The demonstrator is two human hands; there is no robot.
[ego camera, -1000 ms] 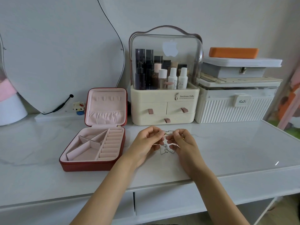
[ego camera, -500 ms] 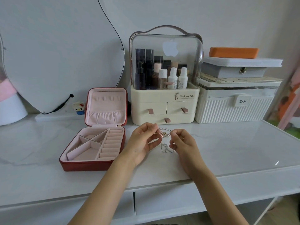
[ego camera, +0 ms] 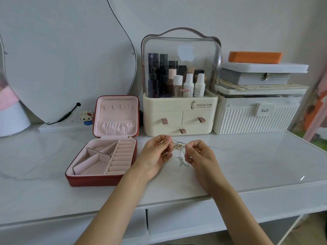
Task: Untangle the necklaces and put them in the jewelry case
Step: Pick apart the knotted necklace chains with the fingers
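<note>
A tangle of thin silver and gold necklaces (ego camera: 179, 149) hangs between my two hands just above the white table, with loose loops dangling down to the tabletop. My left hand (ego camera: 156, 156) pinches the left side of the tangle between thumb and fingertips. My right hand (ego camera: 200, 157) pinches the right side, fingers curled. To the left stands the red jewelry case (ego camera: 99, 179), lid open, showing a pink lining with dividers and ring rolls; nothing lies in it.
A cream cosmetics organizer (ego camera: 179, 119) with bottles stands right behind my hands. A white ribbed box (ego camera: 254, 121) with stacked boxes is at the back right. A curved mirror (ego camera: 67, 55) leans at the back left. The table's front edge (ego camera: 177, 202) runs below my wrists.
My hands have drawn apart a little and lifted, stretching the tangle between them; more chain now hangs loose below.
</note>
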